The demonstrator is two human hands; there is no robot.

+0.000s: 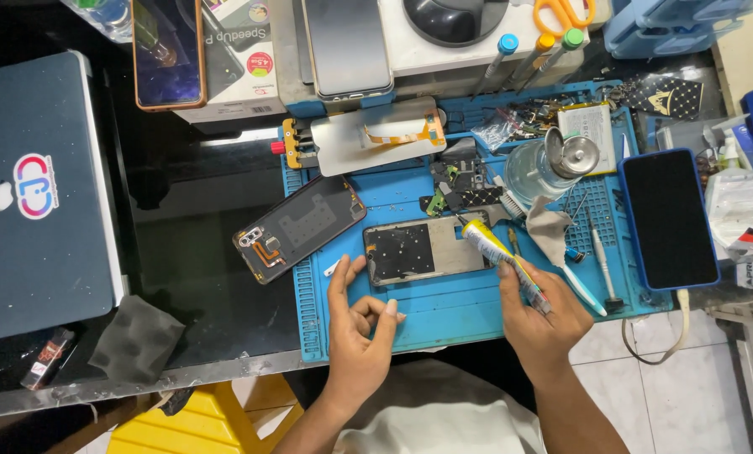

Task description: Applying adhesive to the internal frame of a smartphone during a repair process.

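Observation:
My right hand grips a yellow glue tube, its nozzle pointing at the right end of an opened phone frame lying on the blue work mat. My left hand rests on the mat just below the frame's left end, fingers loosely curled and holding nothing, thumb near the frame's corner. A dark phone back cover with a camera cutout and orange flex lies tilted at the mat's left edge.
A laptop fills the left of the black table. A dark-screened phone in a blue case lies at right. A glass dispenser bottle, screwdrivers, small parts and a screen panel crowd the mat's back. A yellow stool stands below.

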